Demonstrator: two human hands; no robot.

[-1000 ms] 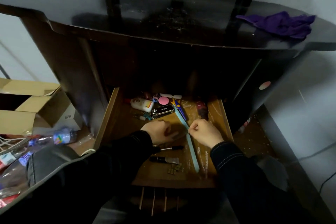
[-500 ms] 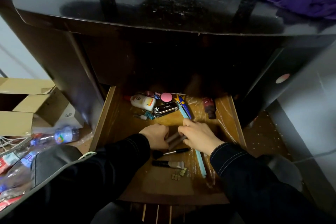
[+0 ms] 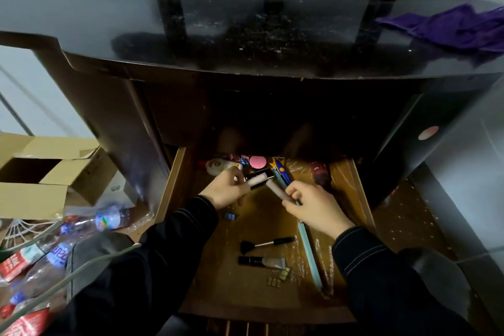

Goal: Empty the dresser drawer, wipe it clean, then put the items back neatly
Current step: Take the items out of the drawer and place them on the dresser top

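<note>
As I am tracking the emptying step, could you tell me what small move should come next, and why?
Probably lift both tubes out onto the dresser top: the left hand grips one pale tube, the right hand a second tube, while a brush, ruler and clips lie in the drawer and the purple cloth waits unused.

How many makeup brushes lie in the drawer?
2 on the drawer floor: a fan brush and, just nearer the camera, a flat brush. More may hide under the left hand or right hand.
</note>
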